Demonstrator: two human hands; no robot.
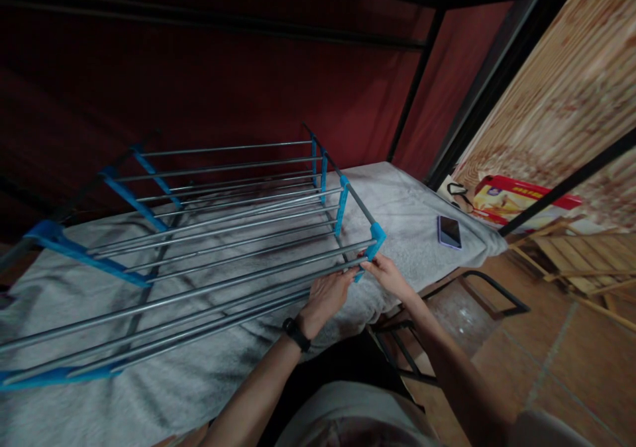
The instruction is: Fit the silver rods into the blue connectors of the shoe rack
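A rack of grey metal tubes (213,289) with blue plastic side brackets lies on a grey blanket, stretching from the left edge to the middle of the view. My left hand (328,296) is closed around the tubes at the rack's near right end, its fingertips partly hidden. Just beyond it, my right hand (386,276) pinches the lower part of the blue corner bracket (378,234), where the tube ends meet it. Both hands are close together, almost touching. A black band is on my left wrist.
The grey blanket (397,195) covers a bed inside a dark metal frame. A phone (450,232) lies at its right side. Beyond are a red and yellow box (521,198) and a slatted wooden piece (591,255). A black metal-framed seat (497,301) stands on the tiled floor.
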